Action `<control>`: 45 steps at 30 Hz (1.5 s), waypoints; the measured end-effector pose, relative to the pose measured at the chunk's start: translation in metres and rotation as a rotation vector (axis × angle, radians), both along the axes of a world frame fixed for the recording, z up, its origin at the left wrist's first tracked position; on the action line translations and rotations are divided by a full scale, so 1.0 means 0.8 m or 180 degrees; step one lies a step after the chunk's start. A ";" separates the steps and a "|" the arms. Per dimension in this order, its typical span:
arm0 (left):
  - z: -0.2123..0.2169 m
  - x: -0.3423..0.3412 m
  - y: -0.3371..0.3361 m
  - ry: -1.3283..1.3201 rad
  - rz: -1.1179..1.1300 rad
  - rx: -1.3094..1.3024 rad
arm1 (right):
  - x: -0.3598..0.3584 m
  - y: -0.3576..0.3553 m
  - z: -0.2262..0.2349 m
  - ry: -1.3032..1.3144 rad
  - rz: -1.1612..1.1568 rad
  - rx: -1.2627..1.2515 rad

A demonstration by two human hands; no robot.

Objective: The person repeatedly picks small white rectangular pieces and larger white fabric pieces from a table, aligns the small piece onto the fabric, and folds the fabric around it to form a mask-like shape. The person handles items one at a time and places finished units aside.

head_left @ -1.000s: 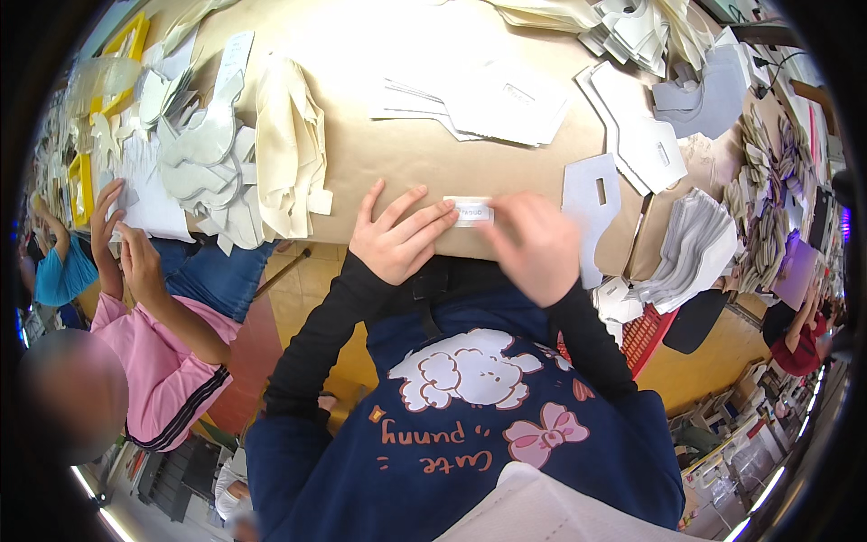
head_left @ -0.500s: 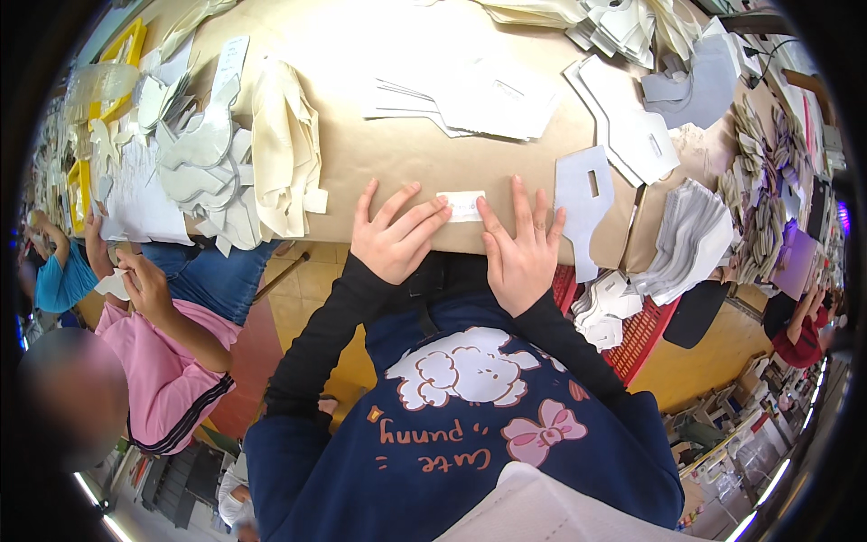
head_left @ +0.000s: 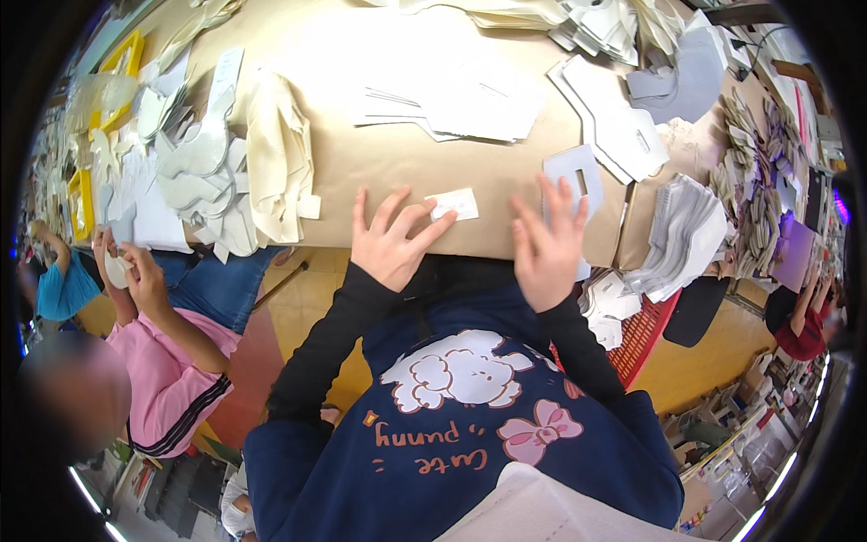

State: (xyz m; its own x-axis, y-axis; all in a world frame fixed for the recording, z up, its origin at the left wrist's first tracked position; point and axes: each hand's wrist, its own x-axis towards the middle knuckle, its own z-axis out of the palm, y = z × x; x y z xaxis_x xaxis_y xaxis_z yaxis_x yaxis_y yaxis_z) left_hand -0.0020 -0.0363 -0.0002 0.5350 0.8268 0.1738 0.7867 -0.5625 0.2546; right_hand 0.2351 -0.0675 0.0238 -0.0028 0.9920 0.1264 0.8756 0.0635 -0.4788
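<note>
A small white label-like piece [head_left: 461,204] with faint marks lies flat on the brown-covered table [head_left: 361,167]. My left hand [head_left: 393,237] rests by the table's near edge, fingers spread, its index fingertip on the label's left end. To the right, my right hand [head_left: 548,248] is slightly blurred, fingers apart with nothing between them. It hovers over or touches the lower part of a pale grey cut piece with a slot [head_left: 572,167]; which of the two, I cannot tell.
Slotted white pieces [head_left: 488,104] lie fanned farther back. Cream sheets [head_left: 280,154] and grey cut pieces [head_left: 194,154] sit to the left. At right are a stack of grey pieces [head_left: 677,235] and a red basket [head_left: 646,348]. A person in pink [head_left: 185,361] works on my left.
My right hand has left the label and moved right to the slotted grey piece. The label now lies slightly tilted under my left index finger.
</note>
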 end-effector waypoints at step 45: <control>0.008 0.022 -0.024 -0.0367 0.0313 -0.0335 | 0.124 0.017 0.048 0.5217 -0.1207 -0.0049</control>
State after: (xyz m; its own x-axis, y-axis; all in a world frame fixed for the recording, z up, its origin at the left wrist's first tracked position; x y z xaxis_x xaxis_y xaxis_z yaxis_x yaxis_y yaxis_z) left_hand 0.0157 -0.0552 0.0061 0.4322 0.8910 0.1391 0.7987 -0.4499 0.3997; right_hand 0.3342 -0.0541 0.0620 0.3354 0.9068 -0.2553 -0.5484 -0.0324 -0.8356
